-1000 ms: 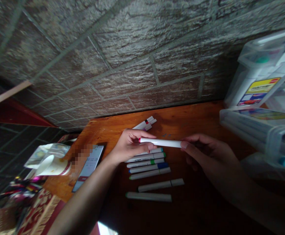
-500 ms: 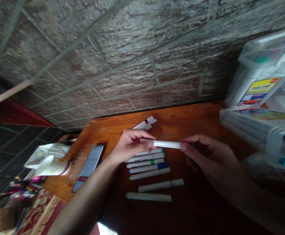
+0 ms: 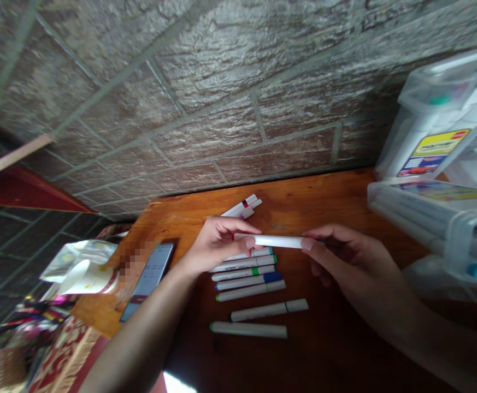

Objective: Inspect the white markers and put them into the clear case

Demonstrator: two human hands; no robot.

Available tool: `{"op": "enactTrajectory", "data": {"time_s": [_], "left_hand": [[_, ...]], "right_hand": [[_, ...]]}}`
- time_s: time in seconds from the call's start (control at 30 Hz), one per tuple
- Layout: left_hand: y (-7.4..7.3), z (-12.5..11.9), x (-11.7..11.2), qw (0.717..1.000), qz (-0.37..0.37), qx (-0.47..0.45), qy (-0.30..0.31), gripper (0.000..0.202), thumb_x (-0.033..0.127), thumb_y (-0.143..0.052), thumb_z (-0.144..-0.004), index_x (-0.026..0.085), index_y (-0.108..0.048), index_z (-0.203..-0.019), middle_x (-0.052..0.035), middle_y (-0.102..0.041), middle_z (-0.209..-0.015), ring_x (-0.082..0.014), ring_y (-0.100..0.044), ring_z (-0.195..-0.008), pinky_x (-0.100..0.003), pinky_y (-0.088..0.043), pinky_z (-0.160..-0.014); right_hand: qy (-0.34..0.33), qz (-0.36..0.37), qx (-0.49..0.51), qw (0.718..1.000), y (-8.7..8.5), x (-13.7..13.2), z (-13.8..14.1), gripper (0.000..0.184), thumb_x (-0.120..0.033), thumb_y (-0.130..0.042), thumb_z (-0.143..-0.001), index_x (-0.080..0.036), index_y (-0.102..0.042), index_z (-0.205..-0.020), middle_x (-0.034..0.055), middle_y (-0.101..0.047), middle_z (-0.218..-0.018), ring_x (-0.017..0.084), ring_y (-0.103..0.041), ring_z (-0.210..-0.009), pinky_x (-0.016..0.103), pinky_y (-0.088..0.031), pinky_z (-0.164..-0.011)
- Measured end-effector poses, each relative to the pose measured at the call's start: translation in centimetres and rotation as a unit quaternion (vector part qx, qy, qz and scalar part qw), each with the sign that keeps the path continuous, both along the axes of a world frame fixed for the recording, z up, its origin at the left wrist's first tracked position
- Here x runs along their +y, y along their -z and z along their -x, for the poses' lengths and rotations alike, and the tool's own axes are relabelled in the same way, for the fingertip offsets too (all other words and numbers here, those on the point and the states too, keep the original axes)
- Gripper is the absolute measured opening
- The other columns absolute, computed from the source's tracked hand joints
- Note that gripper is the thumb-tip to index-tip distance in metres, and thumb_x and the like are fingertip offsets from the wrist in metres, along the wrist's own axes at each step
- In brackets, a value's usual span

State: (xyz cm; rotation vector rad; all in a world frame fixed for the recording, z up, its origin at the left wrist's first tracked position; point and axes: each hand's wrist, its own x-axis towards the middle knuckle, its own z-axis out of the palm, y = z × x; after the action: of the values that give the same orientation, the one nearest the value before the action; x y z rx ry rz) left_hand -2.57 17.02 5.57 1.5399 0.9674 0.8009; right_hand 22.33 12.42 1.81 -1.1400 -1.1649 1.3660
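I hold a white marker [image 3: 277,241] level above the wooden table [image 3: 324,202], one hand at each end. My left hand [image 3: 217,243] pinches the end with the red band between thumb and fingers. My right hand [image 3: 345,262] grips the other end with thumb and forefinger. Right below the marker lies a row of several white markers [image 3: 248,273] with green and blue bands. Two more white markers [image 3: 269,310] lie nearer to me, apart from the row.
Two or three markers [image 3: 244,207] lie by the brick wall [image 3: 222,109]. A phone [image 3: 148,278] with a lit screen lies left of my arm, a white cup [image 3: 86,278] beyond it. Clear plastic boxes [image 3: 439,164] with markers stand at the right.
My left thumb has slid along the marker's red end and now covers more of it. The marker and my right hand have barely shifted.
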Motion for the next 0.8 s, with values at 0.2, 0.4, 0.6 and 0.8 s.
{"op": "enactTrajectory", "data": {"time_s": [0.2,0.4,0.6,0.8], "left_hand": [[0.02,0.00,-0.08,1.000,0.003,-0.010,0.008,0.019,0.020,-0.083,-0.083,0.011,-0.083,-0.100,-0.0110,-0.083,-0.082,-0.0117,-0.070,-0.061,-0.018,-0.056,-0.059],[0.01,0.08,-0.08,0.999,0.013,-0.028,0.022,0.020,0.018,-0.082,-0.084,0.012,-0.083,-0.103,-0.0110,-0.083,-0.084,-0.0119,-0.072,-0.063,-0.018,-0.058,-0.061],[0.22,0.23,0.04,0.998,0.019,-0.043,0.041,0.020,0.017,-0.081,-0.086,0.015,-0.083,-0.106,-0.0100,-0.084,-0.087,-0.0115,-0.073,-0.065,-0.018,-0.060,-0.063],[0.12,0.27,0.01,0.998,0.026,-0.048,0.044,0.021,0.020,-0.082,-0.085,0.014,-0.083,-0.106,-0.0116,-0.083,-0.087,-0.0129,-0.073,-0.065,-0.020,-0.059,-0.063]], "right_hand": [[0.009,0.006,0.005,1.000,-0.17,-0.04,-0.03,0.028,-0.044,-0.077,-0.085,-0.018,-0.072,-0.091,-0.0003,-0.065,-0.056,0.012,-0.056,-0.047,0.020,-0.043,-0.043],[0.011,0.006,0.016,1.000,-0.11,0.00,0.03,0.028,-0.044,-0.078,-0.085,-0.018,-0.072,-0.089,-0.0010,-0.064,-0.055,0.011,-0.056,-0.046,0.019,-0.043,-0.042],[0.014,0.004,0.017,1.000,-0.07,0.04,0.04,0.027,-0.045,-0.076,-0.087,-0.018,-0.071,-0.089,-0.0012,-0.063,-0.056,0.011,-0.055,-0.047,0.019,-0.044,-0.043],[0.021,0.010,0.021,1.000,-0.25,-0.05,0.11,0.029,-0.046,-0.077,-0.085,-0.018,-0.070,-0.090,-0.0012,-0.063,-0.055,0.011,-0.055,-0.047,0.019,-0.043,-0.043]]}}
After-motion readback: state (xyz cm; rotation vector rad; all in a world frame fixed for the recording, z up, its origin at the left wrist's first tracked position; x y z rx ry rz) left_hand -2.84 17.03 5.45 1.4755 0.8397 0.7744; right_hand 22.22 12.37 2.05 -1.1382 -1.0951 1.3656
